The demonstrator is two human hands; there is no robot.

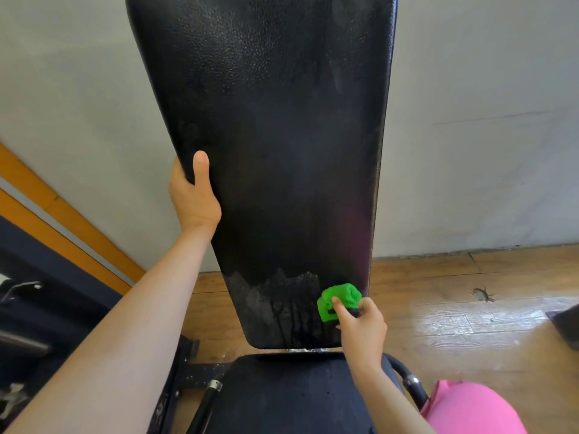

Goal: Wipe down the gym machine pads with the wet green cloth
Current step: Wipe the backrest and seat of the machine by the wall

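Right hand (360,324), head view: fingers curled round the bunched green cloth (340,300), pressing it against the lower right corner of the upright back pad (275,136). Left hand (192,195) clamps the pad's left edge about halfway up, thumb on the face, fingers wrapped behind (steadying it, by the look of it). The pad's long axis runs from the cloth up and away toward the top of frame. A dull grey band with dark drip streaks lies directly left of the cloth, along the pad's bottom edge; the surface above reads darker, probably wetted.

Judgement: the next stroke goes leftward across that band, and the right hand is by far the nearer. Seat pad (282,396) sits just below the back pad, with a narrow gap between. Curved frame bar (410,383) stands beside the right forearm. Nothing blocks the leftward path. Wood floor (454,308) and grey wall (470,89) lie behind.
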